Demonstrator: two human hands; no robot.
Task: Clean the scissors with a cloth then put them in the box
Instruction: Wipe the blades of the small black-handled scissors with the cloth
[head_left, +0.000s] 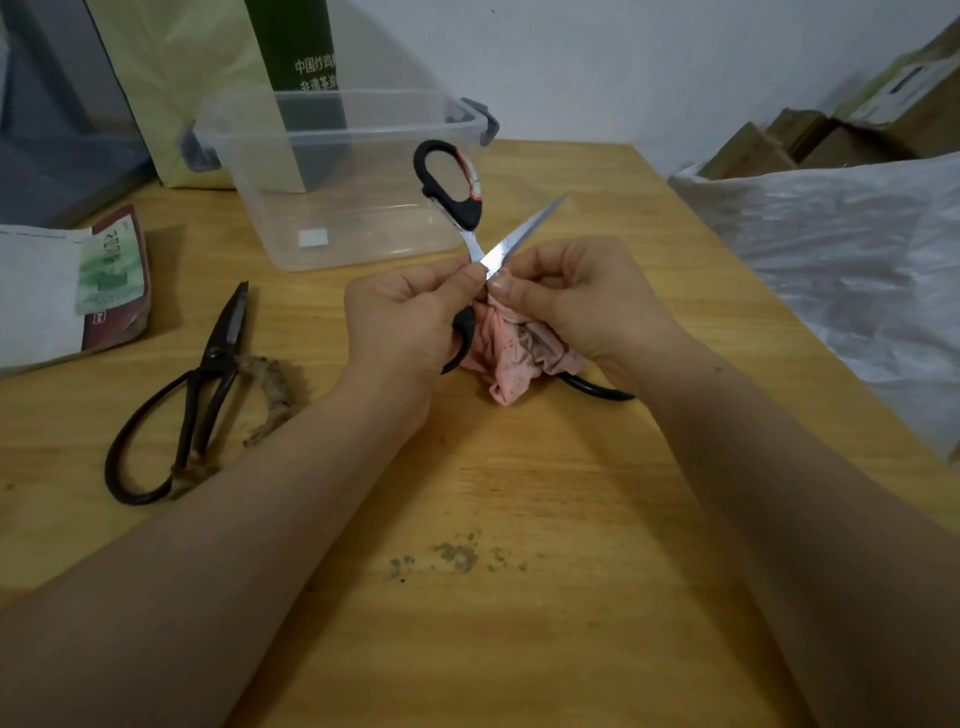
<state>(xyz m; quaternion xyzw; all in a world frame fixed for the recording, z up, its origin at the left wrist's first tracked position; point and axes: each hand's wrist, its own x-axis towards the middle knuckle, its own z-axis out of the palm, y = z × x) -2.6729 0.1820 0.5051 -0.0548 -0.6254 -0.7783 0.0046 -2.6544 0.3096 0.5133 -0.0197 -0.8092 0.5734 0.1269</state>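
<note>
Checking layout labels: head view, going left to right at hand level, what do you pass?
From the left: red-and-green packet → old dark scissors → left hand → pink cloth → right hand → white plastic sheet. Left out: the silver scissors and clear box, which overlap the hands' span.

A pale wooden table (545, 493) with dark smudges (457, 556) near its front stands before a plain white wall (623, 62) in soft, even light — crumpled white plastic sheeting (841, 249) and stacked cardboard boxes (810, 140) to the right, a yellow-green paper bag (176, 83) at back left.
</note>
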